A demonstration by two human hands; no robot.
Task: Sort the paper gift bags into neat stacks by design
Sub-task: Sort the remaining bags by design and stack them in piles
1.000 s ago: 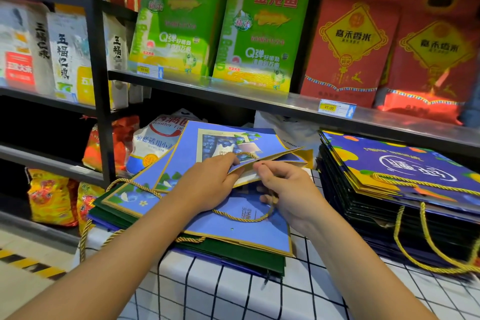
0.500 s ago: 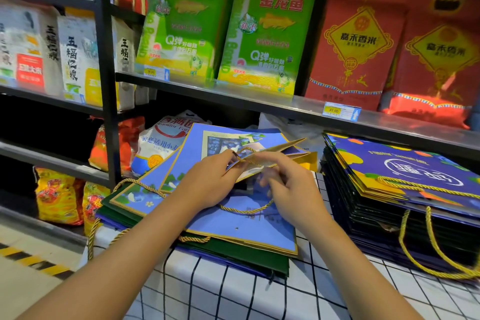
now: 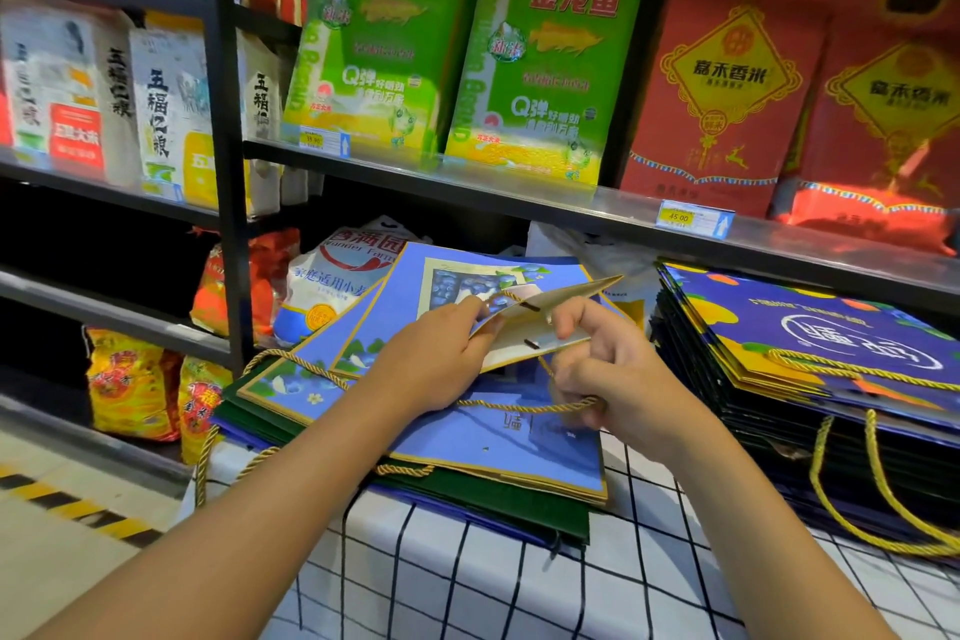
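A loose pile of light-blue blueberry-print gift bags (image 3: 467, 447) lies on the checked table, with dark green bags (image 3: 488, 504) under it. My left hand (image 3: 441, 359) pinches the raised top edge of the uppermost blue bag (image 3: 550, 322), whose mouth gapes open. My right hand (image 3: 602, 364) grips that bag's gold rope handle (image 3: 519, 405), fingers curled round it. To the right stands a tall neat stack of dark-blue orange-print bags (image 3: 810, 343) with gold handles hanging over its front.
The table wears a white cloth with a black grid (image 3: 519, 582). Metal shelves (image 3: 519, 203) behind carry green and red rice boxes. Sacks of grain (image 3: 332, 286) sit on the lower shelf left of the pile. A floor with hazard stripes (image 3: 67, 504) lies at the left.
The top blue bag's mouth has been pulled open wider. My right hand shifted from the bag's edge to its gold rope handle, drawing it down and right.
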